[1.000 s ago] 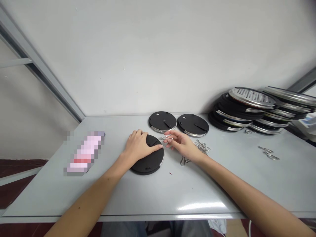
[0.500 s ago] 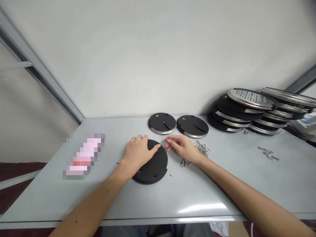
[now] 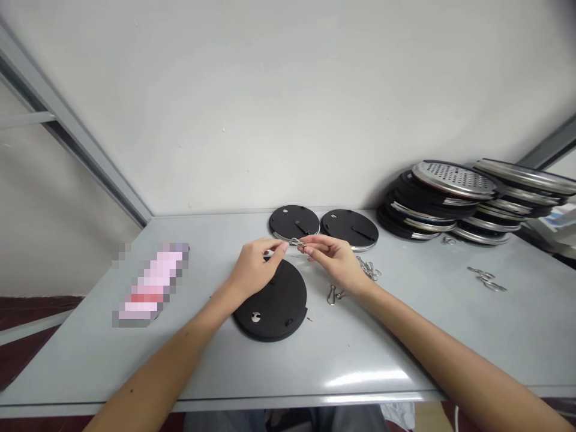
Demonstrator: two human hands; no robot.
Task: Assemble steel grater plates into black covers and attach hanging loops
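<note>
My left hand [image 3: 258, 268] is closed in a pinch on the left end of a small bent-wire metal clip [image 3: 297, 242]. On the clip's other end, the fingertips of my right hand [image 3: 330, 257] are pinched shut. Both hands hold it up above the far edge of a black round disc [image 3: 281, 300], which lies flat with a small hole and a slot in it. Part of that disc is hidden behind my left hand. Beside my right wrist lies a loose heap of similar metal clips [image 3: 369, 269], with a few nearer ones [image 3: 332, 294] partly under the hand.
Two black discs with metal rims, a left one [image 3: 292, 219] and a right one [image 3: 348, 227], lie near the wall. Stacked discs [image 3: 423, 204] rise at the back right, and more clips [image 3: 486, 278] lie in front. A pixelated pink item [image 3: 155, 279] is on the table's left.
My left hand has lifted off the black disc and come to the clip, uncovering the disc's hole. My right hand has raised the clip slightly; both hands now grip it.
</note>
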